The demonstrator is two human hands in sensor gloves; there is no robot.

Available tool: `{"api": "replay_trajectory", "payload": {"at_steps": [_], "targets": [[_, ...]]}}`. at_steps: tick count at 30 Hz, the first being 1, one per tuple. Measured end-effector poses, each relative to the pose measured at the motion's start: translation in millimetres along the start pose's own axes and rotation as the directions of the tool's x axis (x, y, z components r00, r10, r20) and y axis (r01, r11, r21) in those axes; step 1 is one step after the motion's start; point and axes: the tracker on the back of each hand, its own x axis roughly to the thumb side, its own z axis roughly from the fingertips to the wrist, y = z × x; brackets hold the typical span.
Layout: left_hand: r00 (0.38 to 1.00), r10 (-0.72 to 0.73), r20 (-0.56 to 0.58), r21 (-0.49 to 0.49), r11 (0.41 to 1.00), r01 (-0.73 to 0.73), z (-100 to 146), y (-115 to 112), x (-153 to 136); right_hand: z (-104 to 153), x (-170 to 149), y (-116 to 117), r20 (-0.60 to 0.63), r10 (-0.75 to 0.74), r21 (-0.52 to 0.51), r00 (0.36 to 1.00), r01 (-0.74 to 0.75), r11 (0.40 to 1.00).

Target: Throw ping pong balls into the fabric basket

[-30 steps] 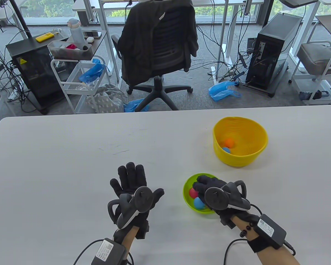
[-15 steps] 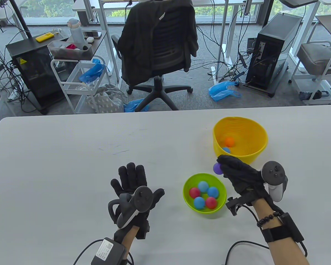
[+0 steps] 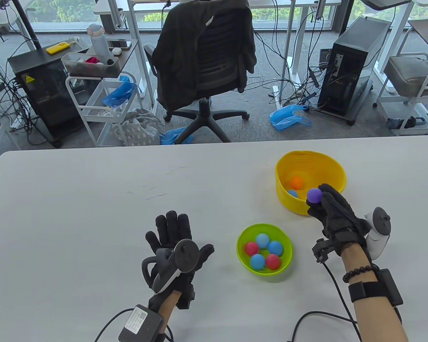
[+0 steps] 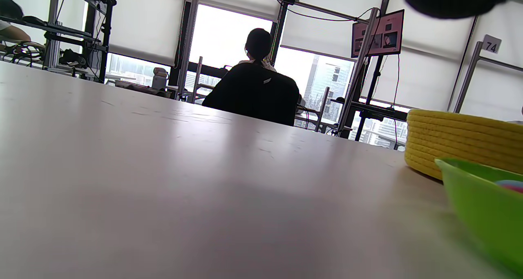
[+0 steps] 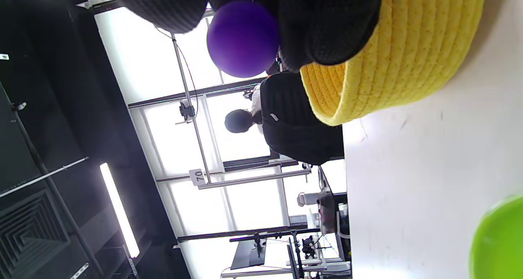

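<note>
My right hand [image 3: 328, 210] pinches a purple ball [image 3: 314, 195] at its fingertips, just above the near rim of the yellow fabric basket [image 3: 333, 167]. The right wrist view shows the purple ball [image 5: 243, 38] between gloved fingers [image 5: 327, 21] next to the basket wall [image 5: 404, 62]. An orange ball [image 3: 296, 182] and a blue ball [image 3: 292, 193] lie inside the basket. The green bowl [image 3: 243, 235] holds several blue and red balls. My left hand [image 3: 174, 235] rests flat on the table, fingers spread, holding nothing.
The white table [image 3: 92, 213] stretches left and ahead of the hands. The basket [image 4: 457, 142] and green bowl [image 4: 482, 205] show at the right of the left wrist view. An office chair [image 3: 203, 60] stands beyond the far edge.
My right hand lifted a purple ball out of the green bowl and carried it up and right to the basket's near rim. The left hand stayed put.
</note>
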Motion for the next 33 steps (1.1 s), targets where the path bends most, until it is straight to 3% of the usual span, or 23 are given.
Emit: {"api": "replay_trajectory", "payload": {"at_steps": [4, 10, 14, 18, 20, 25, 31, 33], "targets": [[1.000, -0.004, -0.005, 0.001, 1.000, 0.004, -0.1, 0.5, -0.2, -2.7, 0.8, -5.4, 0.015, -0.147, 0.064, 0.989, 0.146, 0.987], [1.000, -0.020, -0.012, 0.014, 1.000, 0.020, 0.0, 2.1, -0.2, 5.7, 13.3, -11.0, 0.079, -0.106, 0.016, 0.991, 0.105, 0.994], [0.999, -0.031, -0.017, 0.029, 0.999, 0.031, 0.9, 4.5, -0.5, 15.6, 29.6, -3.1, 0.163, 0.090, -0.045, 0.983, -0.084, 0.995], [0.999, -0.044, -0.022, 0.040, 0.998, 0.045, 2.7, 6.1, -0.6, 24.3, 46.4, 18.0, 0.247, 0.338, -0.058, 0.908, -0.335, 0.941], [0.999, -0.049, -0.022, 0.045, 0.998, 0.050, 3.1, 6.2, -0.6, 28.1, 52.8, 31.4, 0.289, 0.437, -0.042, 0.852, -0.444, 0.895], [0.998, -0.053, -0.025, 0.045, 0.997, 0.054, 3.6, 6.4, -0.7, 39.8, 61.2, 69.4, 0.393, 0.656, -0.006, 0.644, -0.712, 0.702], [0.999, -0.043, -0.033, 0.058, 0.997, 0.045, 4.1, 8.1, -2.0, 56.5, 52.8, 113.8, 0.496, 0.783, 0.095, 0.376, -0.920, 0.381], [0.998, -0.046, -0.035, 0.060, 0.997, 0.048, 4.1, 8.3, -2.1, 63.5, 45.2, 123.1, 0.518, 0.793, 0.129, 0.321, -0.945, 0.299]]}}
